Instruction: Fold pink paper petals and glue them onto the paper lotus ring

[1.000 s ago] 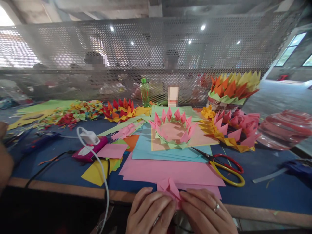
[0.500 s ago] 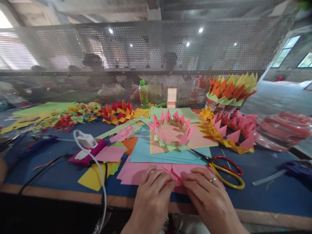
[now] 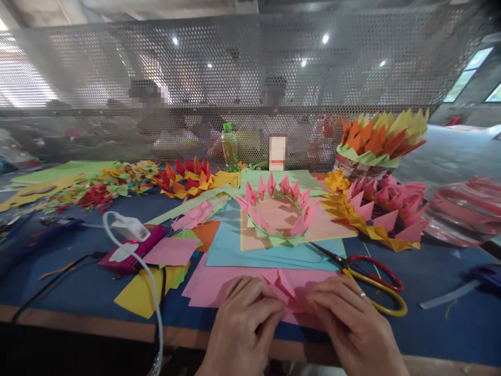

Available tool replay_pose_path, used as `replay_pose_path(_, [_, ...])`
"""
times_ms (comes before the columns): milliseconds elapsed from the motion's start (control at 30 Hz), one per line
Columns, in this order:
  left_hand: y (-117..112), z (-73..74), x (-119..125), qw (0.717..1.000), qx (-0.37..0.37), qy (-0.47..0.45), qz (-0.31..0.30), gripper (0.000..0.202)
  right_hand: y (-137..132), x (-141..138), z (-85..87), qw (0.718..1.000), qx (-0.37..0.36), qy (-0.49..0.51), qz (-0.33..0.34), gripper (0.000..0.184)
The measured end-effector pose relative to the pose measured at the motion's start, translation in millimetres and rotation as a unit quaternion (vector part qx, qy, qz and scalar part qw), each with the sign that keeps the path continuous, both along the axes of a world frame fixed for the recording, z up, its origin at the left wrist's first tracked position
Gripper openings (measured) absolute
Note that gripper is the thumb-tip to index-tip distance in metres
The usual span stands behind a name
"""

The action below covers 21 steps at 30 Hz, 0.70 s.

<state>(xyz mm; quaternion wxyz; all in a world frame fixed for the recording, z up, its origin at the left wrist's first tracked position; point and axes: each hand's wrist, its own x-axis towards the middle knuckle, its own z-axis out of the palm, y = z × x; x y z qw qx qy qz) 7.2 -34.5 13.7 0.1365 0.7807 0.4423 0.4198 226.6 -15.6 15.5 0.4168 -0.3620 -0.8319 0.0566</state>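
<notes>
Between my hands a small piece of folded pink paper (image 3: 285,286) stands up in a pointed crease. My left hand (image 3: 246,324) is closed, thumb and fingers pinching the paper's left side. At its right side my right hand (image 3: 352,318), wearing a ring, has its fingertips pressed together; the paper's edge is partly hidden by them. Both hands are over pink sheets (image 3: 203,284) at the table's front. Just beyond lie blue sheets (image 3: 225,250) and a ring of pink folded-paper petals on a green base (image 3: 252,222). Scissors (image 3: 381,297) with red and yellow handles lie close to my right hand.
Left are a purple power strip (image 3: 125,266) with a white charger and cable, and paper scraps (image 3: 97,196). A green bottle (image 3: 229,149) stands behind. To the right are pink and yellow petal rings (image 3: 385,209), a petal-trimmed basket (image 3: 364,167) and a blue glue gun (image 3: 489,279).
My hands have moved slightly apart, the right one going rightward. More of the pink paper's crease shows between them. The whole view has shifted a little.
</notes>
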Motion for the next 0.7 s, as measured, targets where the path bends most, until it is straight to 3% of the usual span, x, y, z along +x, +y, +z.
replay_pose_path(133, [1.3, -1.5, -1.1, 1.0, -0.005, -0.008, -0.006, 0.017, -1.2, 3.3, 0.3, 0.999, 0.025, 0.004, -0.04, 0.017])
replay_pose_path(233, [1.9, -1.9, -0.3, 1.0, 0.006, -0.014, -0.01, 0.018, -2.2, 3.5, 0.1, 0.999, 0.011, -0.006, -0.043, 0.011])
replay_pose_path(700, [1.0, -0.2, -0.4, 1.0, 0.014, -0.013, -0.01, 0.018, -5.2, -2.2, 8.2, 0.997, -0.03, -0.007, -0.068, 0.021])
